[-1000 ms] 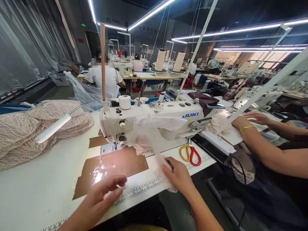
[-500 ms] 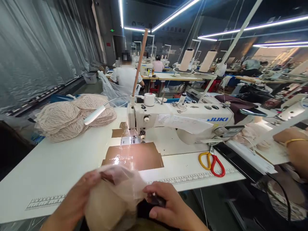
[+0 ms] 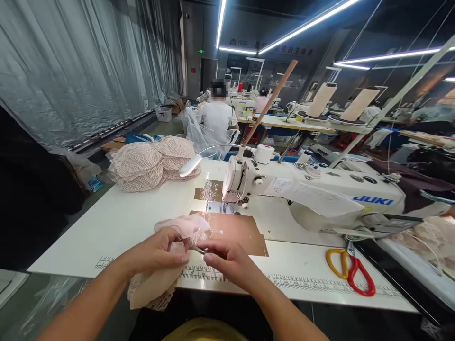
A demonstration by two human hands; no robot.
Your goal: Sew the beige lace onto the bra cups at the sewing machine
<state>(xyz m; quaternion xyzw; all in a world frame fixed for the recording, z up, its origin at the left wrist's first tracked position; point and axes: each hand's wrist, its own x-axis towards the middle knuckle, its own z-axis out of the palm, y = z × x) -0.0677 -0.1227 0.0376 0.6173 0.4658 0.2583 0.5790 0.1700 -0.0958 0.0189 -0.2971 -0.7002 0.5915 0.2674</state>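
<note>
My left hand [image 3: 161,250] is closed on a sheer beige fabric piece [image 3: 152,286] with lace along its lower edge. Part of the fabric lies on the table and part hangs over the front edge. My right hand [image 3: 225,259] grips small thread snips [image 3: 197,249], whose metal tips touch or nearly touch the fabric by my left fingertips. Most of the snips are hidden in my palm. Just beyond both hands stands a white sewing machine [image 3: 320,189], with a shiny brown sheet [image 3: 238,232] taped in front of its needle area.
Stacked lace cups [image 3: 142,166] sit at the back left, near a small lamp [image 3: 190,166]. Scissors with yellow and red handles [image 3: 360,277] lie at the right. A printed ruler [image 3: 295,280] runs along the front edge. Ahead, a person in white [image 3: 218,116] sits.
The view has swung left. Both hands have come closer together over the table edge, the snips now meeting the fabric, which was held up and spread apart before.
</note>
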